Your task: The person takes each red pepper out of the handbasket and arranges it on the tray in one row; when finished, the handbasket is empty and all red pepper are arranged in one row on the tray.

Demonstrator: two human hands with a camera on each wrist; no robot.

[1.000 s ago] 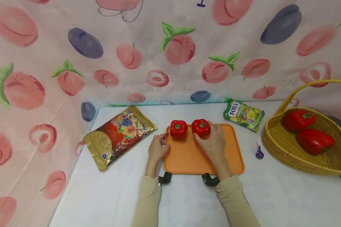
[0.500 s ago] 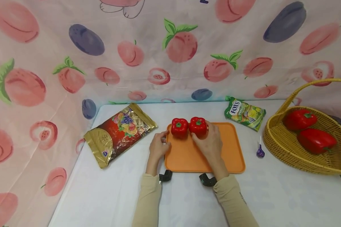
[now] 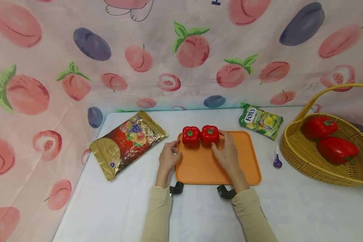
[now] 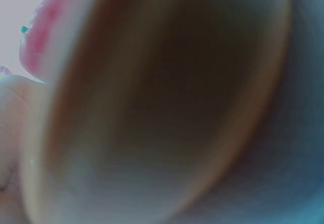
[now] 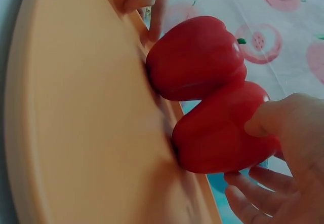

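The right hand has its grip part-way open about the near right side of the right pepper — thumb over the glossy red skin, fingers loosely spread below and behind — and how firmly it presses, if at all, I cannot tell. That pepper sits between thumb and fingers, stem up, on the far part of the orange tray, touching the left pepper, which stands just inside the tray's left edge. The left hand is at that edge, its grip half curled, index finger at the rim and thumb parted from it; whether it pinches the rim I cannot make out. The left wrist view is mostly a dark blur, with some red at its upper left. One right finger is largely hidden behind its pepper, and the wicker basket, holding two other red peppers, is cut off at the right
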